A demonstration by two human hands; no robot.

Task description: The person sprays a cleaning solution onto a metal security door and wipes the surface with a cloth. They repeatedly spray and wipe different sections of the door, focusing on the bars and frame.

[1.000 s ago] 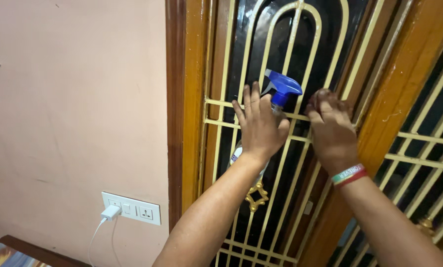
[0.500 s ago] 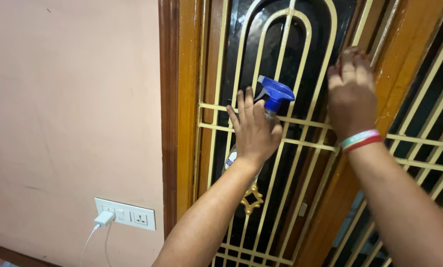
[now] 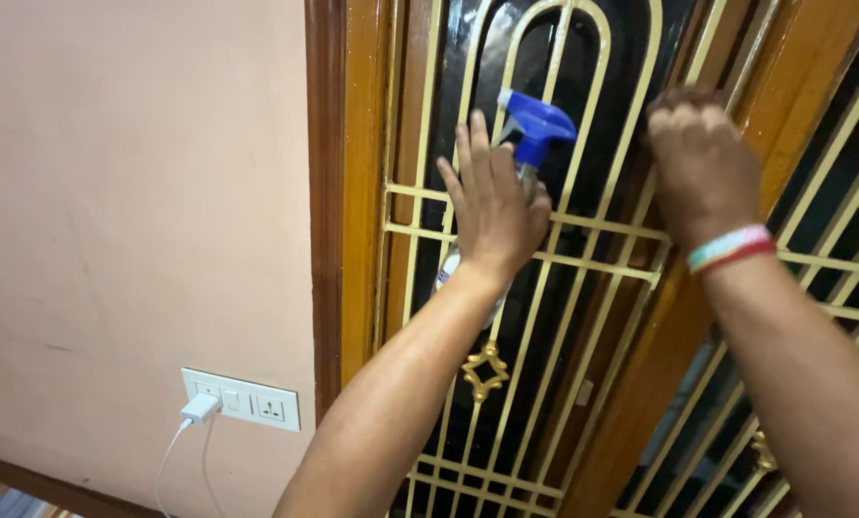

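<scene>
While both forearms rise from the bottom edge | left hand (image 3: 492, 216) at centre wraps spray bottle (image 3: 530, 134), fingers extended | right hand (image 3: 703, 168) upper right, curled shut, contents unclear | behind: cream grille (image 3: 583, 230), wall socket (image 3: 242, 399) lower left.

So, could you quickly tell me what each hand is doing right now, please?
Left hand: closed around a spray bottle with a blue trigger head.
Right hand: curled against the window grille; any held item cannot be told.
</scene>
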